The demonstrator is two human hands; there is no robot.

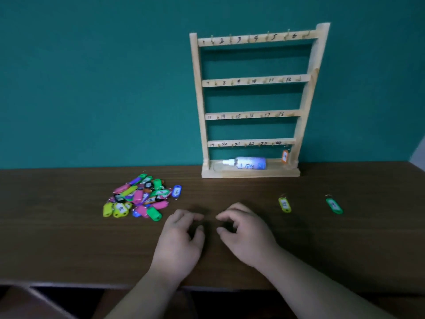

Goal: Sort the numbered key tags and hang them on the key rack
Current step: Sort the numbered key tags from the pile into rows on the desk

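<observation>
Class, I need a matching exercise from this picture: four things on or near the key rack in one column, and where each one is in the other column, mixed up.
Things
1. orange tag
2. bottle
3. pile of tags
4. green tag

Places
A. lying on the base of the rack
B. on the table, left side
C. hanging from the rack's bottom rail
D. on the table, far right

Pairs: 1-C, 2-A, 3-B, 4-D

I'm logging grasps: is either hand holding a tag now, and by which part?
Nothing is held. The left hand and the right hand are loosely curled over the table, with no tag in either.
</observation>
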